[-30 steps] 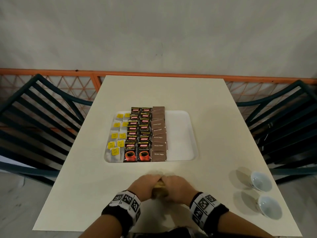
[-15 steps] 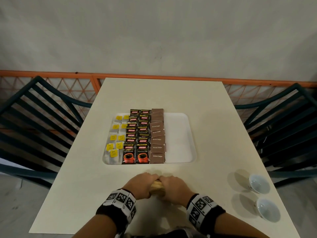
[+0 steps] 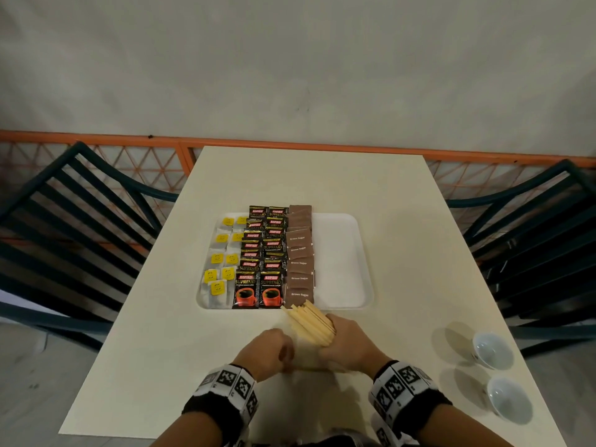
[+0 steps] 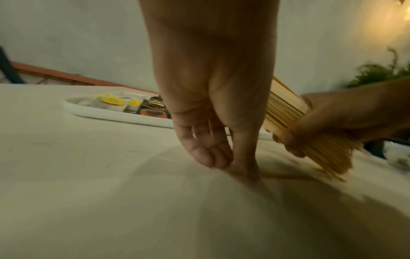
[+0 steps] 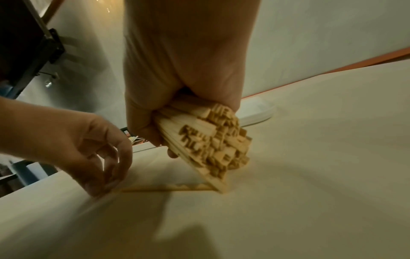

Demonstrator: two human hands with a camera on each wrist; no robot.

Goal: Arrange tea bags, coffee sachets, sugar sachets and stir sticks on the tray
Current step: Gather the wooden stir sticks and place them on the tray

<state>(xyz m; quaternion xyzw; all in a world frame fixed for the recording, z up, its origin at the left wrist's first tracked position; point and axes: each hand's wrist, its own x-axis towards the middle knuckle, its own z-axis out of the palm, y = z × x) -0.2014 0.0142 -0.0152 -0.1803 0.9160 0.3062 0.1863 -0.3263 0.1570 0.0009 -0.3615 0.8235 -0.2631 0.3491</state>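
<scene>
My right hand (image 3: 348,343) grips a thick bundle of wooden stir sticks (image 3: 309,321), tilted with its far ends over the front rim of the white tray (image 3: 338,259). The wrist views show the bundle (image 5: 217,143) fanned, its lower ends on the table. My left hand (image 3: 274,350) is beside it, fingertips (image 4: 235,168) pinching the end of a single loose stir stick (image 5: 164,189) that lies flat on the table. On the tray lie tea bags (image 3: 222,262) at the left, coffee sachets (image 3: 261,253) in two columns, and brown sugar sachets (image 3: 300,256). The tray's right part is bare.
Two small white cups (image 3: 491,350) (image 3: 508,398) stand near the table's right front edge. Dark slatted chairs (image 3: 80,227) flank the table on both sides. An orange railing (image 3: 290,146) and a wall run behind the far edge.
Both hands were clasped round the bundle low on the table. Now the right hand alone holds it, tipped up toward the tray, and the left hand has dropped to a single stick.
</scene>
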